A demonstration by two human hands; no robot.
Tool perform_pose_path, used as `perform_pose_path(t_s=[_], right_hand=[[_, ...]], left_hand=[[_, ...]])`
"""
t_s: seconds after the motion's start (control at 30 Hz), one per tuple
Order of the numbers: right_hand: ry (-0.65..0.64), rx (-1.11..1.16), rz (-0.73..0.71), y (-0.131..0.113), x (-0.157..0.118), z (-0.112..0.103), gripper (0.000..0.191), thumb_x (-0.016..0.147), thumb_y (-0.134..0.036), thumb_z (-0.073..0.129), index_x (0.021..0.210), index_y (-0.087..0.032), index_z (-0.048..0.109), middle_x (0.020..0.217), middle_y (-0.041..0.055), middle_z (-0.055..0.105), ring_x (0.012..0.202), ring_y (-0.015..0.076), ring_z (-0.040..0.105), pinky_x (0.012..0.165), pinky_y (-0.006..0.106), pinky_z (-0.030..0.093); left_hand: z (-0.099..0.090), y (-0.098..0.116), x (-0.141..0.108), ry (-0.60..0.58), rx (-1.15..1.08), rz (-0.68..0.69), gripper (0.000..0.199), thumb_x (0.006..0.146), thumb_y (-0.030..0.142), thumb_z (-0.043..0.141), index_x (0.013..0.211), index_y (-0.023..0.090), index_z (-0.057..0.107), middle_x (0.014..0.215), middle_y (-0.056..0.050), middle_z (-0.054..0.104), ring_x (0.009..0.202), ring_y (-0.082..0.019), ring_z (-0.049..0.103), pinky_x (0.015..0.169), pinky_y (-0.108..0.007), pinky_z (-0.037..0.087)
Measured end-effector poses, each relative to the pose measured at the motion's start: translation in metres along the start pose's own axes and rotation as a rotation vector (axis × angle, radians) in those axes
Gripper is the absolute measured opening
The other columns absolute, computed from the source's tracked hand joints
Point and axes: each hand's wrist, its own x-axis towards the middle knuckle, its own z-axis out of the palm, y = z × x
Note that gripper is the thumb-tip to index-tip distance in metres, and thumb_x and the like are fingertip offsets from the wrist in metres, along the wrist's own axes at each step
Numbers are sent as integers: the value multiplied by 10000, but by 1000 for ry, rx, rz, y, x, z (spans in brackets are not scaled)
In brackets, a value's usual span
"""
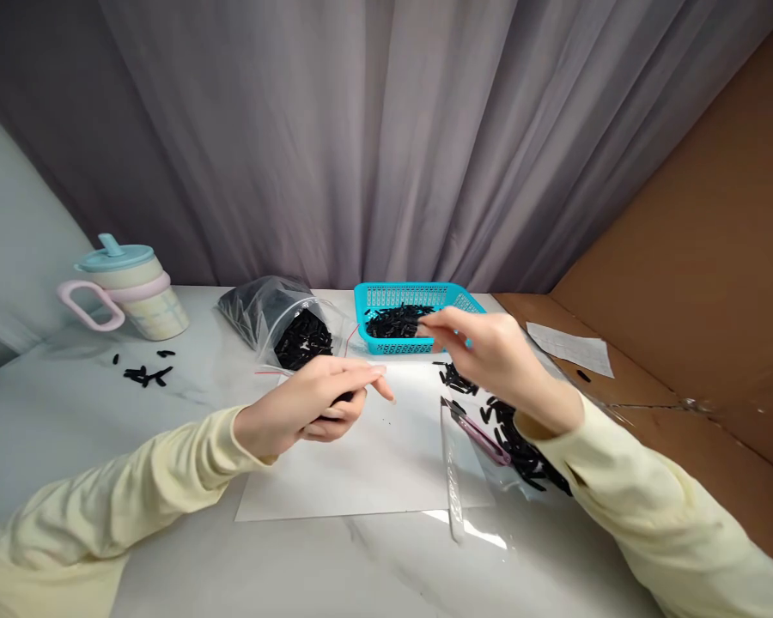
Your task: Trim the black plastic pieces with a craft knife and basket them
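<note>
My left hand (309, 408) rests on a white sheet (374, 455) with its fingers curled around several small black pieces. My right hand (489, 348) reaches over the near rim of a blue basket (367, 300) that holds many small black pieces (392, 322); its fingertips pinch together at the pile, and I cannot see whether they hold a piece. An open clear zip bag (464, 455) with black pieces in it lies under my right wrist. Another clear bag full of black pieces (289, 330) stands left of the basket.
A lidded cup with a pink handle (129, 292) stands at the far left, with several loose black pieces (145, 373) in front of it. A cardboard wall (702, 257) bounds the right side, with a paper slip (570, 348) on it. A grey curtain hangs behind.
</note>
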Motion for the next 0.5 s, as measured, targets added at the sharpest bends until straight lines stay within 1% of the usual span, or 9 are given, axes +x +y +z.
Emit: perform_pose_path(t_s=[0.07,0.1,0.13,0.2,0.27,0.3,0.4,0.43,0.5], right_hand=[[-161,-110,142,28,22,9,142,872,-156,475,885,-139,616,735,74,676,670,177,632,610,261,430],[-194,-125,166,39,32,13,141,854,-122,485,901,-124,618,733,83,675,679,186,633,614,263,426],[-212,-137,178,46,40,16,156,826,-84,504,936,-107,613,754,97,677,701,198,634,621,267,424],[-221,-147,184,45,47,19,242,810,-36,492,1030,-85,581,812,118,679,744,210,634,639,275,422],[-228,-116,145,24,41,19,250,853,-62,456,1077,-110,555,855,98,678,764,187,628,658,266,426],[-240,-79,101,9,34,18,215,884,-118,452,1072,-141,552,870,72,677,768,167,622,665,253,429],[-286,137,-242,-39,6,20,108,879,-204,517,948,-162,589,890,60,647,815,156,583,709,251,437],[-297,156,-349,-52,-4,22,107,885,-216,511,939,-164,588,894,60,635,841,161,560,726,258,435],[-268,67,-468,-68,-18,30,124,898,-182,469,916,-142,585,900,82,611,843,186,515,727,300,425]], left_hand=[[-5,-7,12,-41,-205,-155,201,856,328,516,796,146,576,472,109,199,339,-6,139,327,-135,104],[-7,-11,18,-55,-317,-242,168,859,278,508,784,139,564,475,108,201,330,-8,151,314,-134,94],[-9,-14,23,-60,-424,-318,154,869,227,475,775,132,551,478,107,212,319,-10,159,300,-135,85],[-12,-20,30,-43,-595,-367,176,883,161,415,752,122,525,480,106,230,302,-10,184,283,-133,93],[-14,-25,34,-23,-681,-351,206,894,125,370,740,118,508,479,107,237,293,-8,196,278,-131,118],[-15,-27,35,-15,-698,-335,226,897,115,354,721,119,496,476,107,234,291,-8,198,279,-129,132],[-14,-33,37,11,-693,-292,297,879,84,324,602,142,413,446,105,206,292,-7,190,290,-116,163],[-13,-35,37,20,-679,-279,304,864,83,334,571,153,378,434,102,202,296,-10,198,296,-114,176],[-10,-38,36,30,-630,-263,296,834,112,380,546,167,345,416,95,218,314,-21,243,313,-119,226]])
